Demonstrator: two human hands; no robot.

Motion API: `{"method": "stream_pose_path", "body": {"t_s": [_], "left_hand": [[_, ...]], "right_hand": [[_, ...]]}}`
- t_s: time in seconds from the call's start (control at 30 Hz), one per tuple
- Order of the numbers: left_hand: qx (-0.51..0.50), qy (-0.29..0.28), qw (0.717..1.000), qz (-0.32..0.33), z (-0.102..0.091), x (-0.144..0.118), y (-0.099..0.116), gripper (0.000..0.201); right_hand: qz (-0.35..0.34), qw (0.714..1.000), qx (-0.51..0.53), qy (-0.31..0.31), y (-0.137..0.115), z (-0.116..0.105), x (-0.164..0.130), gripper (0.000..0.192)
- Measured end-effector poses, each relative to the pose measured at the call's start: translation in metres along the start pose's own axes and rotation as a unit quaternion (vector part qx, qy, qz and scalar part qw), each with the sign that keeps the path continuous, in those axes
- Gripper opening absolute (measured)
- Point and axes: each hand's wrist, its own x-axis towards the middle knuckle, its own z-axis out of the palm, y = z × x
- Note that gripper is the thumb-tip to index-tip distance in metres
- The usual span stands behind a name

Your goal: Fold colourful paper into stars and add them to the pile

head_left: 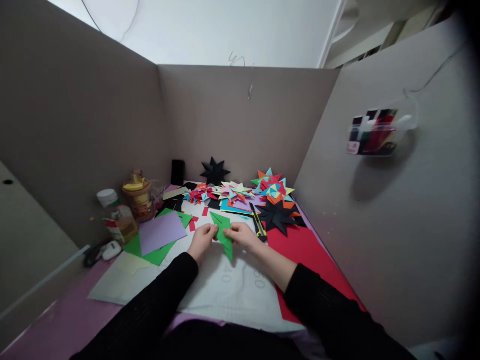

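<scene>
step: looks like a fold getting creased on the pointed green folded paper piece (pixel 223 231), so i'd say press along the edge slowly and keep both points lined up before flattening.
left hand (pixel 203 240): fingers pinched narrow on the paper's left edge, thumb on top (fingertips partly hidden).
right hand (pixel 243 235): closed the same way on the right edge, holding it.
where it is: the green piece sits between both hands, just above the white sheet (pixel 232 290) on the desk.
nearby: a lilac paper sheet (pixel 162 231) to the left, a black paper star (pixel 278 215) and a red sheet (pixel 303 250) to the right.
</scene>
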Motion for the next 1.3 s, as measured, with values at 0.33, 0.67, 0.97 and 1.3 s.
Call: {"method": "stream_pose_path", "body": {"t_s": [0.33, 0.67, 0.97, 1.3], "left_hand": [[-0.063, 0.081, 0.995, 0.005, -0.001, -0.012, -0.019, 0.035], [-0.176, 0.170, 0.969, -0.003, -0.011, -0.005, -0.025, 0.041], [-0.156, 0.112, 0.981, 0.000, -0.012, -0.002, -0.026, 0.041], [-0.026, 0.019, 0.999, 0.005, -0.014, -0.005, -0.022, 0.049]], "right_hand": [[-0.023, 0.996, -0.083, 0.006, 0.022, 0.008, -0.007, 0.041], [-0.211, 0.943, -0.258, 0.019, 0.016, 0.014, -0.027, 0.068], [-0.127, 0.981, -0.002, 0.147, 0.025, 0.006, -0.012, 0.055], [-0.097, 0.973, 0.089, 0.189, 0.026, -0.010, -0.001, 0.021]]}}
